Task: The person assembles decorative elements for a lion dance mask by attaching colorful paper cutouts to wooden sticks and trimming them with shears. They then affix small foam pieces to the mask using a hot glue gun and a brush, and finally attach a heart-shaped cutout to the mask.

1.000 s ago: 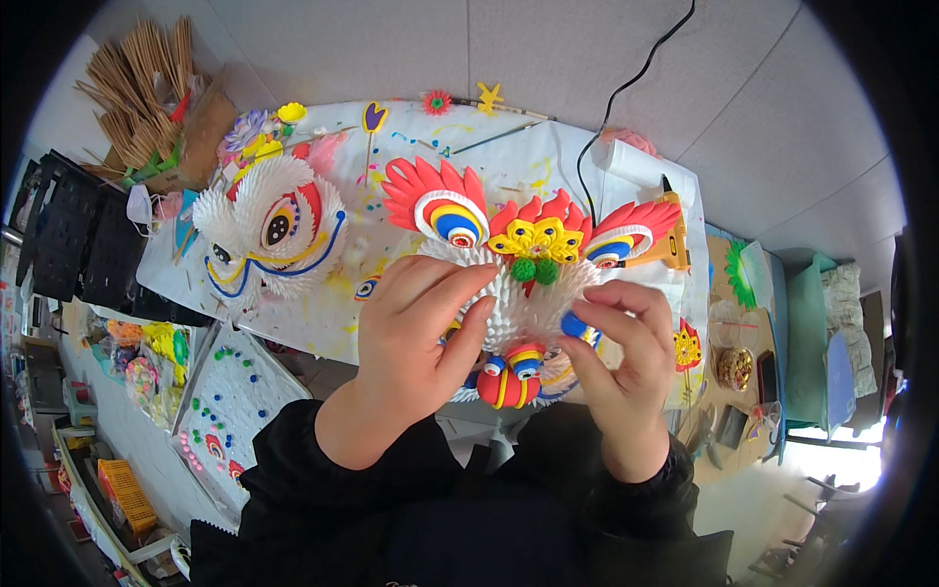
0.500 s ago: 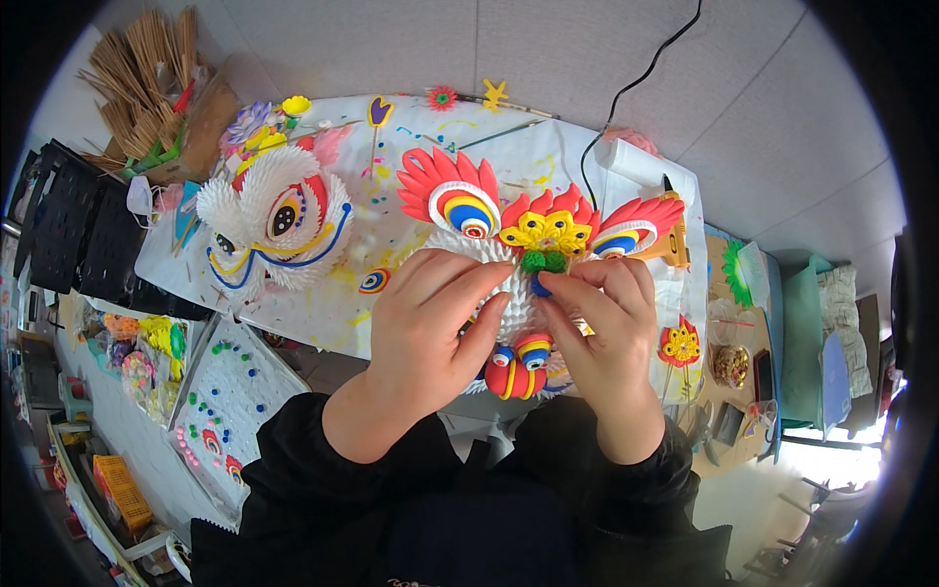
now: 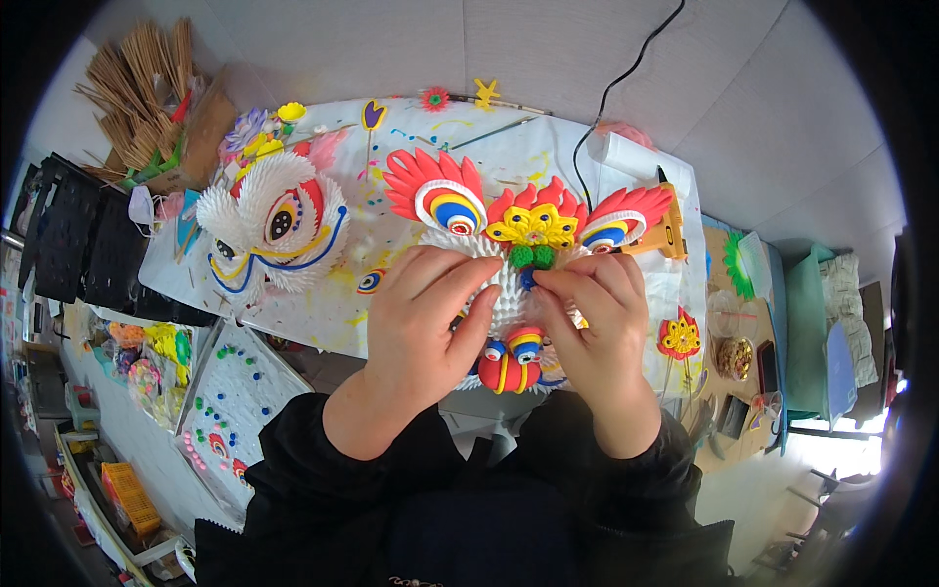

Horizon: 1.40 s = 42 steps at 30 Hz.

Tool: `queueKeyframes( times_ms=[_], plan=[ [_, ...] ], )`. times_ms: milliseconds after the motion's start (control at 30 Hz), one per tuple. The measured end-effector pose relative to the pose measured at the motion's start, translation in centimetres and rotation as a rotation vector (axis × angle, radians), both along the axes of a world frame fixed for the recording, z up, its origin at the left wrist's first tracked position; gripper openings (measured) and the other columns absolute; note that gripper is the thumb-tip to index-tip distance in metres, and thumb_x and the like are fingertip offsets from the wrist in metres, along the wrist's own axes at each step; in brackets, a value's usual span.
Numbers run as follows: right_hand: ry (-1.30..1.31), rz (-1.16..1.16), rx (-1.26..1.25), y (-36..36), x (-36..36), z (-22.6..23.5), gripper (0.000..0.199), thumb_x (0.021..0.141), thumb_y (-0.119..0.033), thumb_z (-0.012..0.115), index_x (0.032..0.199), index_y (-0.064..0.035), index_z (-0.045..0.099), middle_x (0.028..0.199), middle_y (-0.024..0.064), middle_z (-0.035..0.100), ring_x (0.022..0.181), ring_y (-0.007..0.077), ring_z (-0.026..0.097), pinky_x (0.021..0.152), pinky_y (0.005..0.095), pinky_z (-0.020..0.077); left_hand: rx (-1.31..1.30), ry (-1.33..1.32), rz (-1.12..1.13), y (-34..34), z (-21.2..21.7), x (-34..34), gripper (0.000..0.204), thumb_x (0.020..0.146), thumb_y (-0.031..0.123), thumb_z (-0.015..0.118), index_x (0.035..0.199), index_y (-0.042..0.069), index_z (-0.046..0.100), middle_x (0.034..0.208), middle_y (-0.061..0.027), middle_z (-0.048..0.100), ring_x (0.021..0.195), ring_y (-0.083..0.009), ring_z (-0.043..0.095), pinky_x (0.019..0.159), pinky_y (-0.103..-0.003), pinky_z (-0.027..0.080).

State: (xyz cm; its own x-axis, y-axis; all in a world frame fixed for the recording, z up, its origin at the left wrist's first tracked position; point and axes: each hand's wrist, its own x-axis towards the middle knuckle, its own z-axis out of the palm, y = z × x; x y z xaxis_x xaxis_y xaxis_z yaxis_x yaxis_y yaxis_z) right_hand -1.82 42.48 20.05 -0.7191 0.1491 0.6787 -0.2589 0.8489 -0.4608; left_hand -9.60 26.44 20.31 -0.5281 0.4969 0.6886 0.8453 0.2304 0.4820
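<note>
Coloured white on the lion head (image 3: 509, 311), blue on the round piece (image 3: 528, 278), green on the pompoms (image 3: 521, 256). Ringed yellow-and-blue on the eyes (image 3: 456, 212).

This is a craft workshop, judging by the sculpted animal head (image 3: 509, 311) at the near edge of the paint-spotted table (image 3: 318, 318) and sticks (image 3: 147, 83) beyond its far-left corner.

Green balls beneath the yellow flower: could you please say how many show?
2: one green ball at left, another at right, above the blue piece by the right hand; others may be hidden.
</note>
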Motion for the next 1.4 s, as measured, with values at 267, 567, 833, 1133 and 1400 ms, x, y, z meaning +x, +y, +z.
queueKeyframes(
  times_ms=[267, 567, 833, 1133, 1400],
  plan=[
    [0.054, -0.011, -0.016, 1.1, 0.4, 0.5, 0.021, 0.063, -0.006, 0.073, 0.083, -0.0051, 0.067, 0.079, 0.0060, 0.058, 0.073, 0.0234, 0.053, 0.063, 0.0324, 0.0442, -0.238, 0.149, 0.100, 1.4, 1.4, 0.8, 0.028, 0.069, 0.005, 0.065, 0.097, 0.002, 0.062, 0.091, -0.0076, 0.056, 0.089, -0.0238, 0.052, 0.075, -0.035, 0.042],
    [0.064, 0.018, 0.008, 0.5, 0.1, -0.4, 0.020, 0.060, -0.003, 0.071, 0.079, -0.0065, 0.067, 0.076, 0.0041, 0.055, 0.070, 0.0230, 0.052, 0.062, 0.0323, 0.0443, -0.407, 0.172, 0.164, 2.6, 2.3, 1.3, 0.024, 0.074, 0.007, 0.060, 0.097, 0.004, 0.062, 0.091, -0.0054, 0.058, 0.089, -0.0246, 0.051, 0.079, -0.038, 0.038],
    [0.043, -0.005, -0.100, 0.1, -0.2, -0.9, 0.019, 0.061, -0.003, 0.071, 0.077, -0.0052, 0.063, 0.076, 0.0058, 0.056, 0.070, 0.0254, 0.052, 0.062, 0.0343, 0.0442, -0.341, 0.180, 0.170, 2.7, 1.8, 0.9, 0.023, 0.072, 0.007, 0.062, 0.095, 0.007, 0.062, 0.087, -0.0016, 0.057, 0.087, -0.0204, 0.050, 0.077, -0.034, 0.037],
    [-0.008, -0.018, -0.122, -0.1, -0.1, -0.5, 0.019, 0.062, -0.003, 0.070, 0.079, -0.0054, 0.063, 0.075, 0.0066, 0.056, 0.070, 0.0261, 0.053, 0.062, 0.0344, 0.0435, -0.298, 0.177, 0.162, 2.7, 1.4, 0.8, 0.023, 0.076, 0.010, 0.062, 0.098, 0.006, 0.063, 0.089, -0.0054, 0.059, 0.085, -0.0245, 0.052, 0.074, -0.037, 0.038],
    [0.033, 0.000, 0.143, 2.1, -0.3, 1.1, 0.027, 0.065, 0.001, 0.064, 0.091, -0.0058, 0.066, 0.082, 0.0067, 0.054, 0.077, 0.0245, 0.052, 0.066, 0.0337, 0.0432, 0.254, -0.643, -0.042, 0.0, 2.4, 0.8, 0.026, 0.078, 0.004, 0.058, 0.104, 0.002, 0.058, 0.094, -0.0081, 0.059, 0.081, -0.0191, 0.055, 0.066, -0.028, 0.042]
  ],
)
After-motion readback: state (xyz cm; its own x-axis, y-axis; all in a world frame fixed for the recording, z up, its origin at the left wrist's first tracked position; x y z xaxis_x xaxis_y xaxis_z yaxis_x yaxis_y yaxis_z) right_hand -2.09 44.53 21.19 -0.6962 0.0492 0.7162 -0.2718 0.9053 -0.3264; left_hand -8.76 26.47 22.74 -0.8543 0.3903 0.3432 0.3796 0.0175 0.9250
